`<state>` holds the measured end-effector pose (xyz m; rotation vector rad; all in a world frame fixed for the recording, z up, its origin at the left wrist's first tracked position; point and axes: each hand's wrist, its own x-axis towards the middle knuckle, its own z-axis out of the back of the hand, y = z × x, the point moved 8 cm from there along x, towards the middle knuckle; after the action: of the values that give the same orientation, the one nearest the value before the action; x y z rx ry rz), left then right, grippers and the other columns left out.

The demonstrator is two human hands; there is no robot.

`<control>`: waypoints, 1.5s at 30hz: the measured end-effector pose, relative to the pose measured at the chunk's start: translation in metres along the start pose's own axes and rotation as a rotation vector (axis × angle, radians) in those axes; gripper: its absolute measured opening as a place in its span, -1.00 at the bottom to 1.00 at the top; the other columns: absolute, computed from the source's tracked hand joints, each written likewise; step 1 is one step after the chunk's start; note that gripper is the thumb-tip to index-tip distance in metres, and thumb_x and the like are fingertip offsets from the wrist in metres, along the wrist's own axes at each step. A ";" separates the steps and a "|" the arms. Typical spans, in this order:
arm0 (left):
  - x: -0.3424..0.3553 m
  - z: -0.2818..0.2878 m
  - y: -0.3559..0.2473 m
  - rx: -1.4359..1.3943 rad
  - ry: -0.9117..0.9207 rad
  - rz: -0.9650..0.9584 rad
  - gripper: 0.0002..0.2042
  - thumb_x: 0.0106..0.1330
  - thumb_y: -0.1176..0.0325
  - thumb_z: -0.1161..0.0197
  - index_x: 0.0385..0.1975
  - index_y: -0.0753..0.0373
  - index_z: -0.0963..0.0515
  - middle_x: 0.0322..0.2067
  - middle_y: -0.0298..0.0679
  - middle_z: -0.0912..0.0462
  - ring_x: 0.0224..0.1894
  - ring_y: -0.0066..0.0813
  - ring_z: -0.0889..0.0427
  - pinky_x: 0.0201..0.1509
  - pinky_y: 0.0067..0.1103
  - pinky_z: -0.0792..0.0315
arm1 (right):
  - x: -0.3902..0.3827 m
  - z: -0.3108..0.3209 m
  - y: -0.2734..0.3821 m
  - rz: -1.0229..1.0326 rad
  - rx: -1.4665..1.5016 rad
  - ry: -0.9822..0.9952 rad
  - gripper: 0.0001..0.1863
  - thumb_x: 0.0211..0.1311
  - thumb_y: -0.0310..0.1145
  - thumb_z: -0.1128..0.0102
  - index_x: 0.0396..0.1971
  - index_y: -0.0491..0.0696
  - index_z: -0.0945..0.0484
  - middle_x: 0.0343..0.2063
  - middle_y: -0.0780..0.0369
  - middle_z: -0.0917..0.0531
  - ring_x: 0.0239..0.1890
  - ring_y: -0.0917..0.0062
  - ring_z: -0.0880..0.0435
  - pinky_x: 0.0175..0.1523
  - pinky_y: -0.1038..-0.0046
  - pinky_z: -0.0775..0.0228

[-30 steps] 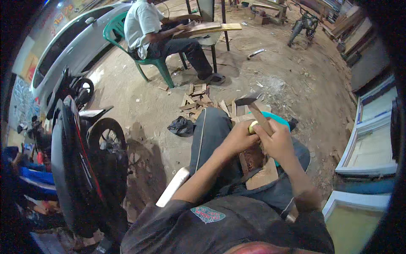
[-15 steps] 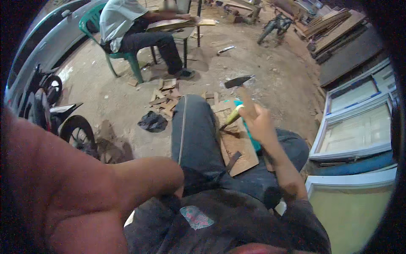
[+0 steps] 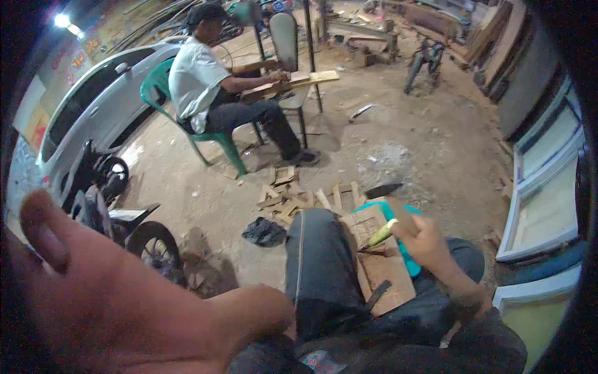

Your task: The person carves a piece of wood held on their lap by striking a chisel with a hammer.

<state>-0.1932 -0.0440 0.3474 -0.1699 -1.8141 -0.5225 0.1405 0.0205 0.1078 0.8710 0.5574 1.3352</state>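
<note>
My right hand (image 3: 428,244) is closed round a hammer (image 3: 400,212) with a wooden handle and a dark head. A chisel (image 3: 381,233) with a yellow-green handle is in the same grip, its blade slanting down to a wooden board (image 3: 393,280). The board rests on my lap, with a recess cut in its face and a dark strip (image 3: 378,293) lying across its near end. Under the board shows something turquoise (image 3: 411,265). My left hand (image 3: 118,280) is raised very close to the camera; one digit shows, the other fingers are hidden.
Wood offcuts (image 3: 280,196) and a black plastic bag (image 3: 264,232) lie on the dirt ground ahead. Beyond, a person (image 3: 202,81) sits on a green chair (image 3: 156,81), handling wood. A motorbike (image 3: 152,243) and a car (image 3: 103,93) stand left; framed panels (image 3: 542,206) lean at right.
The view has tilted up, so more of the seated person and background shows. A digit of my left hand has come into sight. My right hand still holds the hammer and chisel.
</note>
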 end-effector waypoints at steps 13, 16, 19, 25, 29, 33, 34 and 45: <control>-0.372 -0.070 0.083 0.221 0.477 1.758 -0.28 -0.01 0.52 -0.09 0.28 0.20 -0.07 0.11 0.00 -0.25 0.21 -0.04 -0.21 0.30 -0.29 -0.07 | 0.000 0.002 -0.023 -0.200 -0.005 0.058 -0.66 0.18 -0.22 -0.24 -0.22 -0.21 -0.53 -0.48 0.17 -0.63 -0.37 0.64 -0.56 -0.26 0.44 -0.41; -0.373 -0.084 0.112 0.129 0.553 1.602 -0.53 0.05 0.44 -0.22 0.01 0.31 -0.33 -0.13 0.02 -0.47 -0.01 -0.10 -0.46 -0.01 -0.36 -0.38 | 0.006 -0.006 -0.014 -0.152 0.145 0.144 -0.68 0.19 -0.28 -0.21 -0.16 -0.20 -0.52 -0.40 0.17 -0.64 -0.32 0.63 -0.56 -0.20 0.46 -0.41; -0.391 -0.086 0.112 0.046 0.427 1.632 -0.71 0.08 0.39 -0.28 -0.21 0.32 -0.45 -0.38 -0.04 -0.56 -0.31 -0.18 -0.60 -0.23 -0.42 -0.43 | 0.006 -0.009 -0.011 -0.078 0.050 0.163 -0.65 0.22 -0.30 -0.18 -0.07 -0.18 -0.48 -0.39 0.19 -0.64 -0.31 0.63 -0.55 -0.18 0.48 -0.41; -0.391 -0.078 0.104 0.134 0.391 1.721 -0.83 0.12 0.36 -0.34 -0.47 0.30 -0.51 -0.58 -0.18 -0.56 -0.52 -0.50 -0.54 -0.39 -0.54 -0.41 | -0.014 0.033 -0.007 -0.162 0.127 0.134 -0.61 0.26 -0.32 -0.04 0.04 -0.18 -0.38 -0.47 0.17 -0.59 -0.46 0.52 -0.51 -0.29 0.43 -0.37; -0.377 -0.065 0.103 0.161 0.277 1.636 -0.80 0.15 0.38 -0.33 -0.52 0.35 -0.47 -0.64 -0.14 -0.52 -0.59 -0.52 -0.47 -0.48 -0.54 -0.34 | -0.022 0.031 0.023 -0.025 -0.100 0.283 -0.60 0.21 -0.33 -0.08 0.00 -0.21 -0.39 -0.48 0.02 -0.60 -0.44 0.21 -0.61 -0.29 0.31 -0.40; -0.382 -0.060 0.103 0.142 0.261 1.667 -0.81 0.15 0.40 -0.32 -0.53 0.36 -0.47 -0.65 -0.19 -0.51 -0.58 -0.60 -0.41 -0.48 -0.57 -0.33 | -0.017 0.027 0.031 0.031 -0.227 0.292 -0.70 0.20 -0.33 -0.09 -0.13 -0.19 -0.47 -0.46 -0.06 -0.60 -0.37 0.07 -0.64 -0.28 0.20 -0.44; -0.379 -0.059 0.103 0.168 0.268 1.672 -0.81 0.16 0.40 -0.32 -0.53 0.36 -0.47 -0.65 -0.20 -0.50 -0.58 -0.61 -0.40 -0.48 -0.57 -0.32 | -0.013 0.031 0.035 0.067 -0.295 0.266 -0.71 0.21 -0.33 -0.08 -0.14 -0.19 -0.48 -0.45 -0.04 -0.61 -0.37 0.08 -0.64 -0.28 0.21 -0.45; -0.389 -0.059 0.098 0.006 0.163 1.644 -0.89 0.00 0.51 -0.26 -0.51 0.36 -0.48 -0.64 -0.21 -0.48 -0.54 -0.65 -0.41 -0.44 -0.56 -0.34 | -0.030 -0.002 0.031 0.260 -0.459 0.422 -0.52 0.20 -0.35 -0.14 -0.02 -0.40 -0.32 -0.46 -0.08 -0.52 -0.49 0.04 -0.53 -0.44 0.19 -0.34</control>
<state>0.0155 0.0754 0.0206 -1.3826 -0.9951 0.6259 0.1155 -0.0083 0.1277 0.2869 0.4382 1.8125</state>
